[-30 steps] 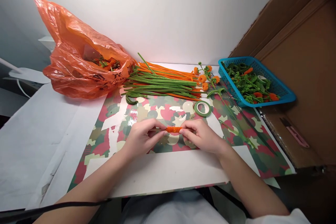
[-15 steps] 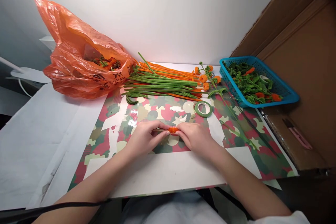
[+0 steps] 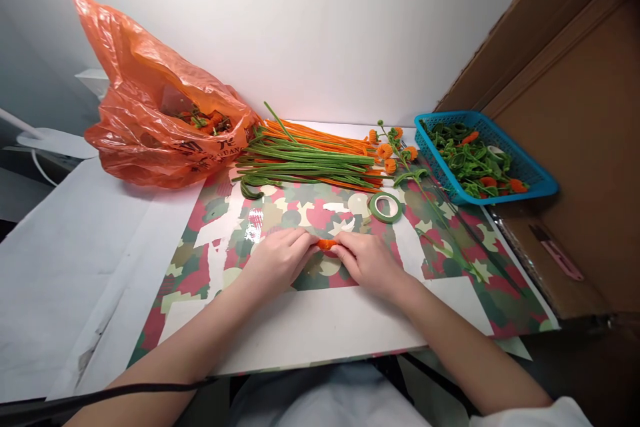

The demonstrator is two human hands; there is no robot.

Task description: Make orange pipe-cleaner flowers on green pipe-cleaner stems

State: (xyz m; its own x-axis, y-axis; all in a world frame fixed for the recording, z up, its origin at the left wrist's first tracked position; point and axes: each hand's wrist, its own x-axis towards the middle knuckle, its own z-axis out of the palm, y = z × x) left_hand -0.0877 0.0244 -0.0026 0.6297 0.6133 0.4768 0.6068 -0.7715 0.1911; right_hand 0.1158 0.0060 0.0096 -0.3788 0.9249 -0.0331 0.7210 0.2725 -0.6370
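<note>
Between my fingertips, just above the camouflage-patterned board (image 3: 320, 273), is a short orange pipe-cleaner piece (image 3: 327, 244). My left hand (image 3: 281, 256) pinches its left end, and my right hand (image 3: 369, 259) pinches its right end. Most of the piece is hidden by fingers, so its full shape cannot be seen. Beyond the hands lies a roll of green floral tape (image 3: 399, 208). Green pipe cleaners (image 3: 315, 159) are spread over orange pipe cleaners (image 3: 325, 135) at the back. To their right lies a stem with small orange pipe-cleaner flowers (image 3: 385, 151).
An orange plastic bag (image 3: 145, 147) holding orange and green pieces stands at the back left. A blue basket (image 3: 453, 190) with green leaves and orange pieces is at the right, beside a cardboard box (image 3: 575, 100). A pink utility knife (image 3: 560, 255) lies on the cardboard.
My left fingers have closed in and rolled over the orange piece, covering its left end. My right hand keeps its pinch. The view has shifted slightly.
</note>
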